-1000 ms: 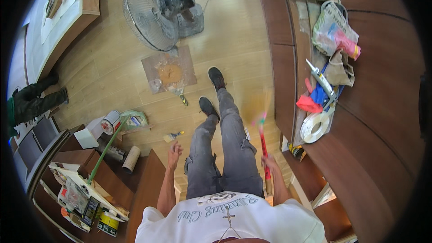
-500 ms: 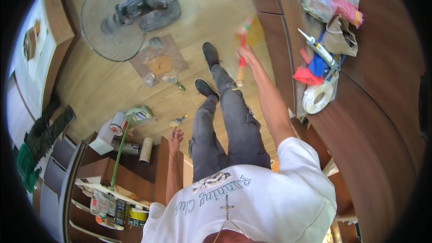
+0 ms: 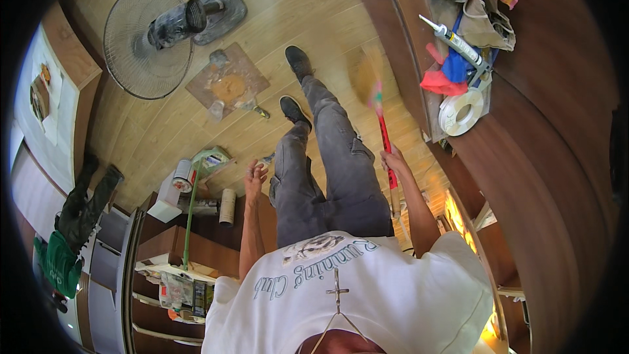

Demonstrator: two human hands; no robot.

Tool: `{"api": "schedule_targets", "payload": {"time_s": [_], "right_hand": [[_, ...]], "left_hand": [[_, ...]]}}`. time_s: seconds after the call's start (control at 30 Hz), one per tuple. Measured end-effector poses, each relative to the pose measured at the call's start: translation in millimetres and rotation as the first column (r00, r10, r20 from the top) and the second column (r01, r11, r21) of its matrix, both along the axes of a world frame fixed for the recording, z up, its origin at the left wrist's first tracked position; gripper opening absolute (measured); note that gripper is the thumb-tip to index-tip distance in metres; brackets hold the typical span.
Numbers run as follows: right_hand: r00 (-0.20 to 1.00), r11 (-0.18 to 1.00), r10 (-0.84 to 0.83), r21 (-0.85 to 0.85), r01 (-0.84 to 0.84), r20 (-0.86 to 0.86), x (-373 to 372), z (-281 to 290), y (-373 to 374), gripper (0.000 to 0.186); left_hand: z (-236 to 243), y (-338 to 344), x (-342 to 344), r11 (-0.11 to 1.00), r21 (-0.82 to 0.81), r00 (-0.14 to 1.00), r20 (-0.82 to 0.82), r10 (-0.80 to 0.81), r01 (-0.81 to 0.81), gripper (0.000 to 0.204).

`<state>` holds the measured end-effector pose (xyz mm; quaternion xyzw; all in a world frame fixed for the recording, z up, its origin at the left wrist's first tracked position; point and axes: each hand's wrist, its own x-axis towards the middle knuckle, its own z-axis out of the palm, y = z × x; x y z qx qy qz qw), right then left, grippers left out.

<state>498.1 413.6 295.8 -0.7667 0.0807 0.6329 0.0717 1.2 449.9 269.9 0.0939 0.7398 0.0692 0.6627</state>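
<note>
My right hand (image 3: 394, 160) is wrapped around the red handle of a short broom (image 3: 384, 132). Its straw-coloured bristles are smeared by motion and point away from me, over the wooden floor beside my right leg. The light wooden butt of the handle reaches back past my wrist. To the left of my legs, my left hand (image 3: 255, 182) hangs with its fingers loosely apart and nothing in it. A tool with a blue handle (image 3: 267, 158) lies on the floor just beyond that hand, partly hidden.
A standing fan (image 3: 149, 40) lies far left, near a dusty board (image 3: 246, 78) with orange-brown powder and a scraper. On the right counter (image 3: 524, 131) are a caulking gun (image 3: 462, 46), cloths and a white roll (image 3: 452, 118). Another person in green (image 3: 60, 259) is at far left.
My right hand has drawn back toward me and slightly right, bringing the broom along with it. My left hand has shifted little; the whole view has shifted somewhat.
</note>
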Motion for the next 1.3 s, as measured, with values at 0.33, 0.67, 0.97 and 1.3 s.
{"api": "schedule_targets", "payload": {"time_s": [0.33,0.67,0.97,1.3], "right_hand": [[0.996,0.923,-0.078,0.373,0.091,-0.052,-103.6,-168.1,91.5,0.005],[0.994,0.911,-0.105,0.399,0.106,-0.025,-142.2,-8.6,-6.4,0.067],[0.982,0.982,-0.188,0.01,0.189,-0.014,-130.0,-98.0,-160.3,0.013],[0.932,0.776,-0.107,0.557,0.296,-0.347,-193.2,-125.3,145.3,0.022]], "left_hand": [[-6.0,16.0,-44.1,0.975,0.185,0.99,0.048,-0.131,0.12,0.052],[7.0,-66.8,-112.5,0.974,0.132,0.983,-0.014,-0.184,0.184,0.049],[-1.2,-161.3,-106.6,0.988,-0.009,0.987,0.048,-0.152,0.152,0.052],[-2.7,-162.9,-129.4,0.986,0.166,1.0,0.005,0.01,-0.01,0.055]]}}
